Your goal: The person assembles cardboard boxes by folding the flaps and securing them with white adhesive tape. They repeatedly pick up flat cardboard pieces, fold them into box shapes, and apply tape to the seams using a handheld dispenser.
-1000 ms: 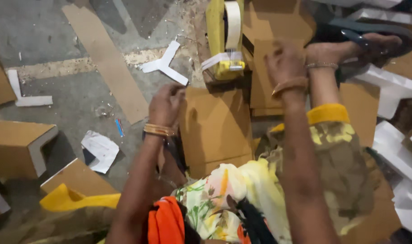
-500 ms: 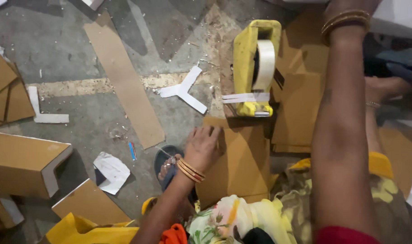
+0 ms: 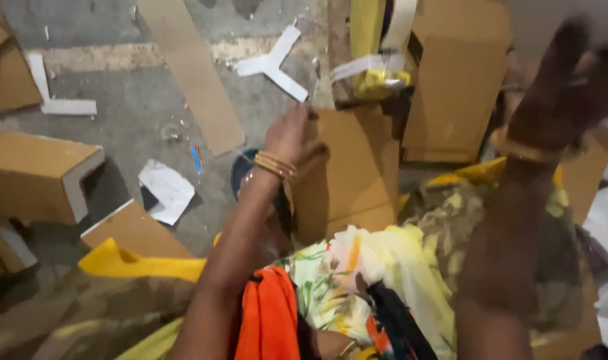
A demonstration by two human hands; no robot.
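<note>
My left hand (image 3: pixel 289 137), with gold bangles on the wrist, grips the upper left edge of a brown cardboard piece (image 3: pixel 354 177) that stands on the floor in front of my knees. My right hand (image 3: pixel 562 83) is raised at the right and blurred by motion. It hovers near a stack of brown cardboard pieces (image 3: pixel 458 87), and nothing is visible in it. A yellow tape dispenser (image 3: pixel 376 47) with a roll of pale tape stands at the top, just beyond the held cardboard.
A long cardboard strip (image 3: pixel 197 80) and a white Y-shaped scrap (image 3: pixel 272 63) lie on the grey floor. A folded cardboard box (image 3: pixel 34 175) sits at the left beside crumpled white paper (image 3: pixel 165 190). A dark sandal (image 3: pixel 245 175) lies under my left wrist.
My right arm, stretched up past the top edge before, has swung back to the right and its hand is in view again. My left hand stays on the cardboard piece.
</note>
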